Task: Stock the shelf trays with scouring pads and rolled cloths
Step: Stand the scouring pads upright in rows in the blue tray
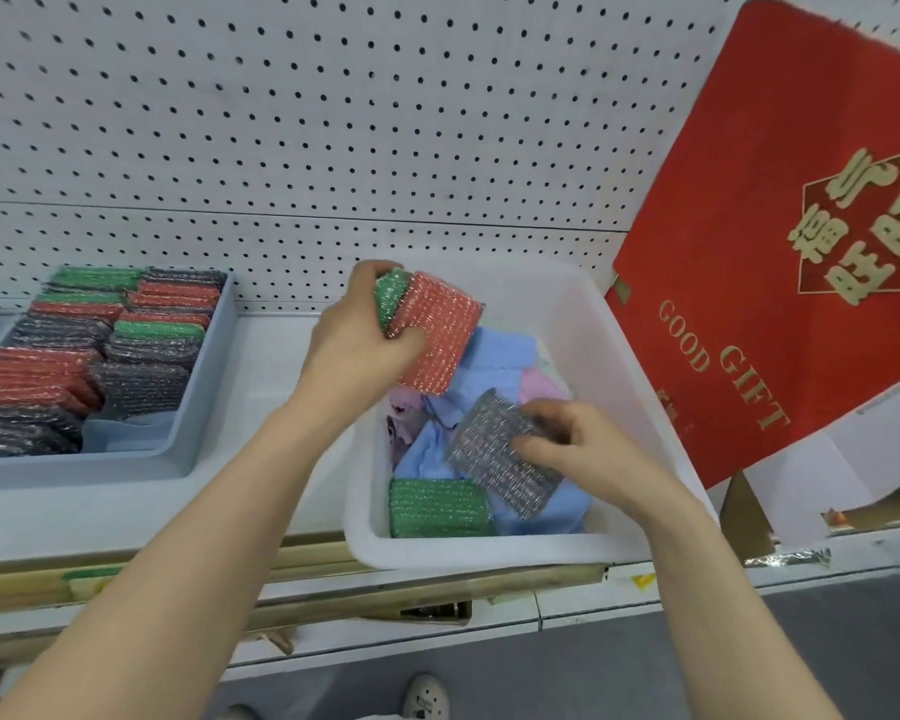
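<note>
A white bin (614, 356) on the shelf holds blue and pink cloths (494, 366) and loose scouring pads. My left hand (359, 335) grips a red scouring pad (440, 337) with a green pad (390, 293) stacked behind it, held above the bin's back left. My right hand (578, 444) pinches a grey scouring pad (494, 454) lying on the cloths. Another green pad (437, 509) rests at the bin's front left. To the left, a grey-blue tray (204, 407) is packed with rows of red, green and dark pads.
A white pegboard (333, 122) backs the shelf. A red mat (780, 241) with gold lettering leans at the right, behind the bin. Torn cardboard (749, 517) sits under it. The shelf's front edge (333, 579) runs below the bin. A shoe (426, 696) shows on the floor.
</note>
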{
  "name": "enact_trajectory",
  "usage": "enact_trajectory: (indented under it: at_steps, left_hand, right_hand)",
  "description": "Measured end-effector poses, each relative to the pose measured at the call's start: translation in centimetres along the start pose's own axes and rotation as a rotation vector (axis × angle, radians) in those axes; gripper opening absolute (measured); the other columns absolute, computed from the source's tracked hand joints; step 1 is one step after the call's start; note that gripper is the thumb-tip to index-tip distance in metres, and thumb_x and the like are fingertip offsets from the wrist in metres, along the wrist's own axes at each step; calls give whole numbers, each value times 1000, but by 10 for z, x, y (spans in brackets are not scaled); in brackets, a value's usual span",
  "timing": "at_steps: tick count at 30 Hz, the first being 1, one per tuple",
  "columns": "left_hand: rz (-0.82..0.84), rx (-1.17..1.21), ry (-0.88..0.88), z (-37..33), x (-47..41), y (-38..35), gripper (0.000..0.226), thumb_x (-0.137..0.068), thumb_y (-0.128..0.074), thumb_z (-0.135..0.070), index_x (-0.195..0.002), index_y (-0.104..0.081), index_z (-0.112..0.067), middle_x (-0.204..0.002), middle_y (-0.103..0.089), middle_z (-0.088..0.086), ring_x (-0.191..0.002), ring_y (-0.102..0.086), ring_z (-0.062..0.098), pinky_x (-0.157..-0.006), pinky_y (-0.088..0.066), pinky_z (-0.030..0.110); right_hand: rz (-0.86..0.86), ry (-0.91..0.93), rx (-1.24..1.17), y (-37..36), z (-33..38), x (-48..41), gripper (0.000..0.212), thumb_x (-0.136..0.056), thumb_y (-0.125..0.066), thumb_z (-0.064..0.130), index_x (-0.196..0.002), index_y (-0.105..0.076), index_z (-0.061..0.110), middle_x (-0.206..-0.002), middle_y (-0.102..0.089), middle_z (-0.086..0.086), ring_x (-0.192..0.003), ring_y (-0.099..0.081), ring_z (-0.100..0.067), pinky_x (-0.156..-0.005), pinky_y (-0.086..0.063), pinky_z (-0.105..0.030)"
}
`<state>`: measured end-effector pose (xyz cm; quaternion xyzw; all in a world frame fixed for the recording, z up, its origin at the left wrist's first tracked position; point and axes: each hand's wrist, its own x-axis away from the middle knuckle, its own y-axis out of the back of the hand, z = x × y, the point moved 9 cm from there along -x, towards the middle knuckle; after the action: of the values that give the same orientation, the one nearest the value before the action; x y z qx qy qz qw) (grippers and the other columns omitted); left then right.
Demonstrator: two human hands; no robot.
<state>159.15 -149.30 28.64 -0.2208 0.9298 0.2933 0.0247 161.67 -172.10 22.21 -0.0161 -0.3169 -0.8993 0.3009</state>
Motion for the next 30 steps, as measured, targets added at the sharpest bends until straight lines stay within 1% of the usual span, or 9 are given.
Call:
enact_trajectory:
  at_steps: [4,8,11,14,19,23,25,27,30]
  left_hand:
    - [-30,37,45,18,6,8,52,-74,-60,-29,-123,-45,-32,-92,-66,-4,-80,-64,20,-70,-54,36]
    - [-17,67,93,34,12,10,53,-70,-57,-33,-121,-44,-35,-92,-67,-4,-79,-65,20,-71,-56,39]
    - [14,168,117,37,14,10,57,-68,-56,-32,-123,-43,-37,-95,-66,-4,-82,-66,17,-68,-56,36]
    - [13,304,139,38,14,12,58,-69,-55,-30,-125,-41,-41,-97,-65,-6,-83,-64,14,-68,-55,36]
    - [133,308,114,25,11,-7,62,-70,-55,-30,-129,-37,-43,-99,-62,-7,-83,-62,16,-76,-56,41]
    - [359,-76,7,13,14,-61,72,-82,-61,-30,-144,-25,-32,-110,-63,0,-84,-64,20,-68,-49,30]
    - [406,-310,-39,17,12,-83,83,-86,-65,-31,-151,-15,-26,-140,-48,8,-109,-60,27,-85,-48,34]
    - [467,-373,-47,20,9,-100,101,-78,-77,-35,-153,-9,-27,-154,-29,7,-126,-51,29,-98,-45,38]
    - [524,-294,-20,25,7,-114,111,-66,-87,-33,-151,-16,-27,-132,-53,7,-109,-59,22,-90,-47,31]
  right_hand:
    - [365,-3,413,-66,11,-5,30,-92,-62,39,-120,-60,27,-103,-63,7,-88,-52,-7,-74,-37,-23]
    - [398,37,452,-70,20,-6,45,-88,-69,35,-129,-54,25,-102,-58,11,-84,-52,-4,-70,-38,-16]
    - [328,112,337,-46,25,-8,33,-78,-80,32,-104,-60,30,-95,-65,3,-80,-55,-9,-80,-46,-31]
    - [66,80,173,13,25,-12,35,-69,-78,43,-92,-62,23,-88,-65,-7,-78,-62,-22,-78,-52,-47]
    - [-464,-3,171,94,14,-15,26,-80,-74,33,-97,-58,21,-87,-67,2,-78,-63,-25,-69,-48,-39]
    - [-377,-62,321,66,-4,-47,28,-80,-76,30,-95,-55,20,-87,-65,-3,-64,-56,-22,-53,-38,-28]
    - [-310,-142,304,55,-20,-58,29,-81,-76,32,-93,-52,21,-84,-64,-1,-64,-57,-20,-50,-38,-24]
    - [-272,-163,340,51,-27,-63,30,-82,-75,34,-96,-52,20,-86,-62,0,-78,-60,-24,-61,-37,-27]
    - [-262,-182,294,53,-32,-64,30,-83,-74,33,-99,-53,19,-86,-62,0,-77,-60,-24,-64,-41,-29]
